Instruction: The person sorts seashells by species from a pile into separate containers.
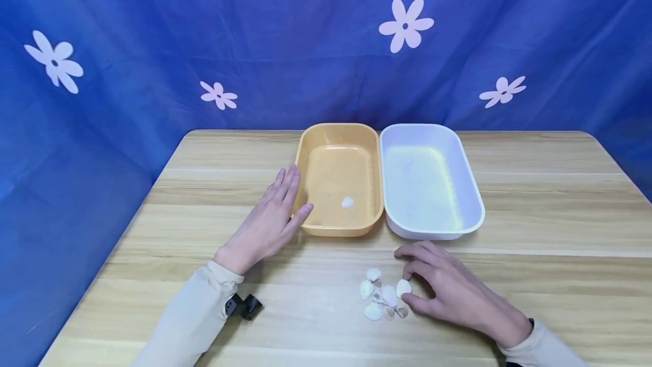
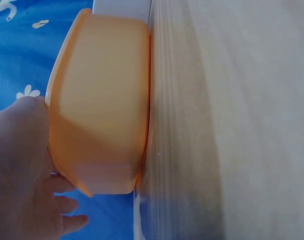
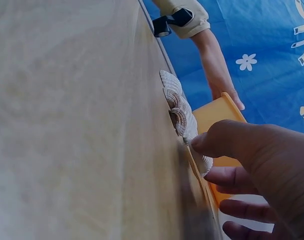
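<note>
My left hand (image 1: pixel 272 217) lies along the left rim of an orange plastic basin (image 1: pixel 339 231), its fingers straight and the thumb over the near corner. One white seashell (image 1: pixel 347 202) lies inside that basin. Between thumb and forefinger, my right hand (image 1: pixel 450 287) pinches a ribbed white seashell (image 1: pixel 404 287) at the right side of a small group of shells. The group holds several white shells (image 1: pixel 373 311) and smaller brownish ones (image 1: pixel 401 312), lying close together on the table. In the right wrist view, the pinched shell (image 3: pixel 207 164) shows between thumb and forefinger.
A white plastic basin (image 1: pixel 433 233) stands directly right of the orange one, just beyond my right fingers. Both sit on a light wooden table (image 1: pixel 550 197). Behind it hangs a blue curtain (image 1: pixel 305 44) with flower prints.
</note>
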A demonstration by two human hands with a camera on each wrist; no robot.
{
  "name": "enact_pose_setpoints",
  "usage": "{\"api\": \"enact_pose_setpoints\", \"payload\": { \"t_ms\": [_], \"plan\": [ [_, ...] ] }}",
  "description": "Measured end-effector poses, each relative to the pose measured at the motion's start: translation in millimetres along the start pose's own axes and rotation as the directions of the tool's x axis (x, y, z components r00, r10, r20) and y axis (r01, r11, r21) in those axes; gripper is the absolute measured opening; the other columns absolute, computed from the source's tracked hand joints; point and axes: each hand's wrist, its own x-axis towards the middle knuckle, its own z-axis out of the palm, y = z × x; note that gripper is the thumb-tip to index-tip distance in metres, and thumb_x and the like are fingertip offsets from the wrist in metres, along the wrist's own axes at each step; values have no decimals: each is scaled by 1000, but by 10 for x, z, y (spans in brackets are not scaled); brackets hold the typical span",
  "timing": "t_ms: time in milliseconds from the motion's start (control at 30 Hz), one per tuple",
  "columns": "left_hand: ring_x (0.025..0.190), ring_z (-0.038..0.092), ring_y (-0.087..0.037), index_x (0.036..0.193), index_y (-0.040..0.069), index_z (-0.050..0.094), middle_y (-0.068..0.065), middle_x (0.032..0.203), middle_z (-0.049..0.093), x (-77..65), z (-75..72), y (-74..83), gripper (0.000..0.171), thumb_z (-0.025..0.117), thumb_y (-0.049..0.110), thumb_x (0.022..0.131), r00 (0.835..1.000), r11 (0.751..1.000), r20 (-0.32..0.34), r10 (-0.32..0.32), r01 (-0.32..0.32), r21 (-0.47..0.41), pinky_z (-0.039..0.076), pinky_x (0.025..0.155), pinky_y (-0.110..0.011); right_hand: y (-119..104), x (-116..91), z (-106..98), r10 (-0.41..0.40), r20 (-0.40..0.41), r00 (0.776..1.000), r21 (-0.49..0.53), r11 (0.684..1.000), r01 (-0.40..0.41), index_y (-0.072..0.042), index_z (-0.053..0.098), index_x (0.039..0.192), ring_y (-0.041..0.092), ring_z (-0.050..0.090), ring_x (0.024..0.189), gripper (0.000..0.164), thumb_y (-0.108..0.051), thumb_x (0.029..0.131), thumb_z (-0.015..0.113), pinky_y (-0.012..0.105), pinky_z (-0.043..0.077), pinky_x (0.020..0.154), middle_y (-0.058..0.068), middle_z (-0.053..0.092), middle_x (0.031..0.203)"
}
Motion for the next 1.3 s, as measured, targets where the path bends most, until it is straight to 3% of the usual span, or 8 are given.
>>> {"api": "enact_pose_setpoints", "payload": {
  "t_ms": [233, 400, 767, 1067, 1300],
  "plan": [
    [146, 3, -36, 151, -6, 8, -21, 159, 5, -2, -23, 0, 73, 27, 47, 104, 1000, 1000, 7, -6, 6, -1, 14, 118, -50, 8, -12, -28, 15, 36, 999, 23, 1000, -15, -22, 65, 93, 17, 52, 113, 34, -40, 70, 83, 40, 50, 87, -1, 57, 126],
    [146, 3, -36, 152, -5, 7, -20, 160, 5, 3, -20, 4, 74, 27, 48, 104, 1000, 1000, 2, -5, 5, -2, 14, 118, -49, 50, -24, -77, -10, 94, 995, 76, 997, 3, -28, 67, 106, 23, 49, 120, 35, -34, 74, 80, 46, 47, 91, 1, 53, 132],
    [146, 4, -36, 151, -6, 9, -21, 159, 6, 7, -8, -2, 73, 27, 46, 104, 1000, 1000, -13, 4, -4, -6, 14, 118, -49, 58, -24, -55, 99, 148, 984, 158, 980, -123, -35, 60, 90, 16, 44, 122, 29, -30, 73, 82, 40, 42, 95, -5, 51, 133],
    [146, 7, -35, 151, -6, 10, -21, 159, 7, 17, 4, 11, 73, 29, 46, 104, 1000, 1000, -22, 14, -14, -7, 15, 118, -49, -17, -25, -69, 119, 139, 983, 198, 969, -145, -34, 58, 88, 16, 45, 123, 31, -27, 72, 83, 26, 37, 100, -8, 52, 131],
    [146, 6, -34, 151, -7, 10, -22, 159, 8, 5, 6, 13, 73, 29, 46, 104, 1000, 1000, -21, 8, -8, -12, 15, 118, -49, -91, 16, -127, 131, 128, 983, 200, 968, -155, -35, 60, 91, 14, 47, 123, 31, -27, 73, 83, 38, 42, 98, -11, 52, 131]
  ]
}}
